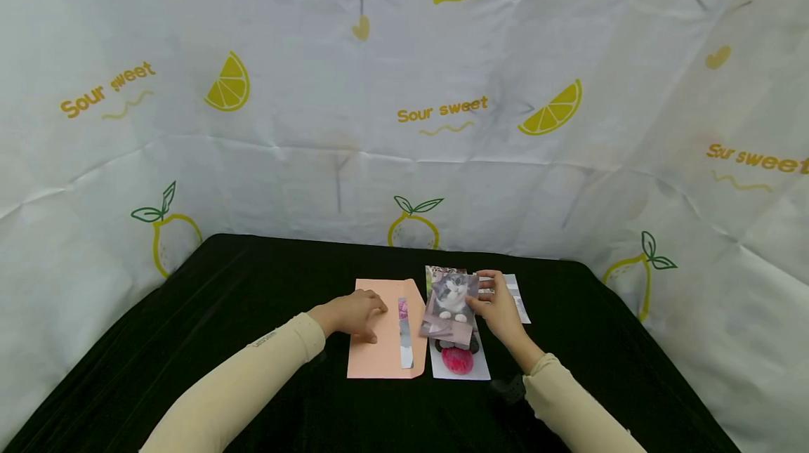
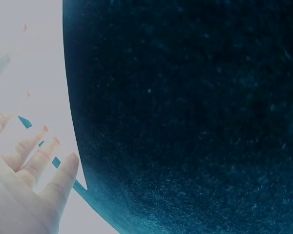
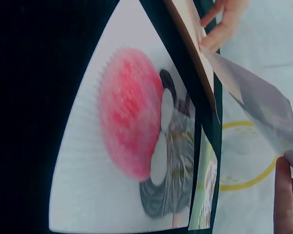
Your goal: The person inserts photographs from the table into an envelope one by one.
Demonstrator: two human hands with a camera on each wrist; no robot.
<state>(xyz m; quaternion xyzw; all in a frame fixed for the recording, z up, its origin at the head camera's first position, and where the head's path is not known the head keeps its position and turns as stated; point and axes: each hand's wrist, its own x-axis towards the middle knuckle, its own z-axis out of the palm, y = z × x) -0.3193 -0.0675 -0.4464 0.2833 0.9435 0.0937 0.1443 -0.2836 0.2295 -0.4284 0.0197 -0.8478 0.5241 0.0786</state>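
My left hand (image 1: 357,314) rests on the peach envelope (image 1: 373,363), its fingers spread and loosely bent, with no grip on anything. The envelope lies on the black-covered bench (image 1: 272,274), flap side to my right, and a narrow picture strip (image 1: 405,333) shows along it — I cannot tell whether it lies on top or shows through a window. My right hand (image 1: 499,309) pinches the grey-and-white cat photo (image 1: 451,298) by its right edge, thumb to the front; the right wrist view shows it raised and tilted, its other end close to the envelope's edge, though I cannot tell if they touch. Below it, flat on the bench just beside the envelope, is the print with a pink oval (image 1: 457,362), partly covered from where I look. A green-edged picture (image 1: 432,274) peeps out behind the cat photo, and a pale sheet (image 1: 518,296) lies past my right hand. Beyond the bench hangs a white lemon-print curtain (image 1: 284,123)
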